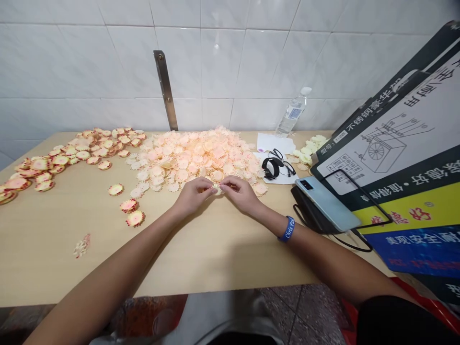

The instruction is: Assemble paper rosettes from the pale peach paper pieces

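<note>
Both hands meet low over the table, just in front of the heap. The left hand (192,196) and the right hand (239,191) are each in a narrow pinch, with the fingertips closing on 1 small pale rosette (217,189) held between them, so that it is mostly hidden. Holding it with 2 hands seems to steady so small a piece. A blue wristband (286,229) circles the right wrist.

Directly ahead lies a broad heap of pale peach rosettes (194,158), probably kept central so that it stays within easy reach. To the left, on the light wood table (46,239), red-edged rosettes (61,163) lie in a looser spread, apparently kept apart from the pale ones. A smartphone (327,203) sits to the right on a dark case, and glasses (278,163) rest on white paper (275,143), both off to the side, seemingly away from the working area. Printed display boards (388,143) lean at the far right.
</note>
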### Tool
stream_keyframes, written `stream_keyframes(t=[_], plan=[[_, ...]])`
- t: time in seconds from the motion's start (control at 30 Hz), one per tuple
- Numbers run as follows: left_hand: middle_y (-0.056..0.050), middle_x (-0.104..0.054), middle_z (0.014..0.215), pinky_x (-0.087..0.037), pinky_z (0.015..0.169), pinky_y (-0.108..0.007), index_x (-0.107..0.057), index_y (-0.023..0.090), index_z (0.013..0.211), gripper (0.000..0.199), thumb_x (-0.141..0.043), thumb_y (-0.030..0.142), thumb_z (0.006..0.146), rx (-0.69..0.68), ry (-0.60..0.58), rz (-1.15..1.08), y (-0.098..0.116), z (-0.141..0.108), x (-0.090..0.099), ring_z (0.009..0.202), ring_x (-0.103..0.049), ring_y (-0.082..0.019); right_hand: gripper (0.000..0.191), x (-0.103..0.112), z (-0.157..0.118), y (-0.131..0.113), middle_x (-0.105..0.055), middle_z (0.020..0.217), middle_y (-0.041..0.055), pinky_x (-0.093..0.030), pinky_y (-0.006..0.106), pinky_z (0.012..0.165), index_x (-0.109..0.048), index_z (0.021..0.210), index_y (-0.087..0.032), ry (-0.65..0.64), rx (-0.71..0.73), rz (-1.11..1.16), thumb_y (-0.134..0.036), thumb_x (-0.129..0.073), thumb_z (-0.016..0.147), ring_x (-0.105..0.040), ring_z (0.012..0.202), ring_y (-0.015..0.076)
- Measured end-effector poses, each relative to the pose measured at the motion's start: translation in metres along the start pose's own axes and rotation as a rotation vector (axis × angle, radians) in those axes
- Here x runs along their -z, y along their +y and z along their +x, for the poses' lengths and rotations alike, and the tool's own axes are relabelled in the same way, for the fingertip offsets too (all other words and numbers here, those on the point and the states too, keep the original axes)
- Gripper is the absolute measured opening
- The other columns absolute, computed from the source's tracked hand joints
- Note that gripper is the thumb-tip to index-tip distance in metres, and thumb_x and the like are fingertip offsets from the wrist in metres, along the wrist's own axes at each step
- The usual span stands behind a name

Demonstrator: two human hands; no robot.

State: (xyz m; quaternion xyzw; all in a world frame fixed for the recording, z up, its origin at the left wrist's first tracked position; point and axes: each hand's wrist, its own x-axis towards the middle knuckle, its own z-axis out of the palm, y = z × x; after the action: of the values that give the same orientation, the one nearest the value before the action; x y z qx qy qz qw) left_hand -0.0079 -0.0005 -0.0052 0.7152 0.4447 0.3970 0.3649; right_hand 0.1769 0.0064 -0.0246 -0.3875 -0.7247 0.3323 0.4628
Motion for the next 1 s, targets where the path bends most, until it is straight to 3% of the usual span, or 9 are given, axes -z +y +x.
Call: stream_keyframes(t=[0.17,0.33,0.4,0.5,0.77,0.87,1.0], plan=[[-0.002,-0.061,0.068,-0.042,0.064,-0.028,-0.066,0.017,0.061,0.028,-0.071,0.042,0.070,0.144,0.050,-0.046,0.001,0.000,0.001,0.068,-0.056,-0.016,0.015,-0.001,-0.002,0.003,-0.062,0.077,0.0019,-0.042,0.026,0.060,-0.067,0.086,-0.018,0.017,0.031,-0.036,-0.033,-0.066,0.082,-0.054,0.068,0.0137],[0.005,-0.041,0.049,-0.029,0.051,-0.024,-0.049,0.017,0.053,0.040,-0.074,0.045,0.065,0.246,0.098,-0.139,0.005,-0.001,-0.002,0.052,-0.038,-0.009,0.022,-0.003,-0.004,-0.002,-0.065,0.082,0.0039,-0.043,0.027,0.061,-0.069,0.094,-0.019,-0.022,0.123,-0.107,-0.035,-0.072,0.079,-0.056,0.072,0.0152],[0.004,-0.044,0.050,-0.031,0.052,-0.024,-0.050,0.017,0.053,0.039,-0.075,0.045,0.064,0.240,0.070,-0.180,0.006,-0.002,-0.003,0.053,-0.040,-0.010,0.017,-0.004,-0.006,-0.005,-0.065,0.078,0.0038,-0.043,0.027,0.060,-0.069,0.088,-0.019,-0.042,0.156,-0.139,-0.036,-0.067,0.084,-0.056,0.069,0.0151],[0.002,-0.051,0.055,-0.035,0.054,-0.024,-0.058,0.016,0.058,0.034,-0.074,0.045,0.064,0.221,0.026,-0.232,0.008,-0.001,-0.003,0.057,-0.045,-0.011,0.025,-0.003,-0.007,-0.008,-0.063,0.069,0.0029,-0.041,0.028,0.059,-0.067,0.075,-0.020,-0.022,0.173,-0.161,-0.036,-0.057,0.091,-0.054,0.064,0.0151],[0.002,-0.049,0.055,-0.033,0.054,-0.025,-0.055,0.017,0.057,0.039,-0.066,0.050,0.073,0.239,0.025,-0.215,0.003,0.000,0.006,0.056,-0.044,-0.011,0.031,0.014,0.002,0.001,-0.050,0.059,-0.0017,-0.037,0.026,0.054,-0.053,0.064,-0.019,0.253,-0.094,0.020,-0.040,-0.057,0.087,-0.046,0.057,0.0131],[0.001,-0.051,0.058,-0.034,0.056,-0.025,-0.057,0.017,0.059,0.038,-0.064,0.050,0.075,0.237,0.028,-0.230,0.001,0.001,0.008,0.058,-0.045,-0.011,0.031,0.016,0.001,0.000,-0.052,0.063,-0.0002,-0.039,0.027,0.057,-0.054,0.067,-0.019,0.231,-0.055,0.018,-0.039,-0.054,0.090,-0.048,0.060,0.0139],[0.003,-0.044,0.052,-0.027,0.051,-0.025,-0.054,0.017,0.055,0.041,-0.071,0.052,0.069,0.306,0.031,-0.233,0.002,0.001,0.007,0.051,-0.037,-0.009,0.029,0.011,-0.005,-0.007,-0.054,0.068,0.0016,-0.040,0.029,0.061,-0.056,0.069,-0.019,0.163,0.096,-0.061,-0.034,-0.052,0.093,-0.051,0.066,0.0152]])
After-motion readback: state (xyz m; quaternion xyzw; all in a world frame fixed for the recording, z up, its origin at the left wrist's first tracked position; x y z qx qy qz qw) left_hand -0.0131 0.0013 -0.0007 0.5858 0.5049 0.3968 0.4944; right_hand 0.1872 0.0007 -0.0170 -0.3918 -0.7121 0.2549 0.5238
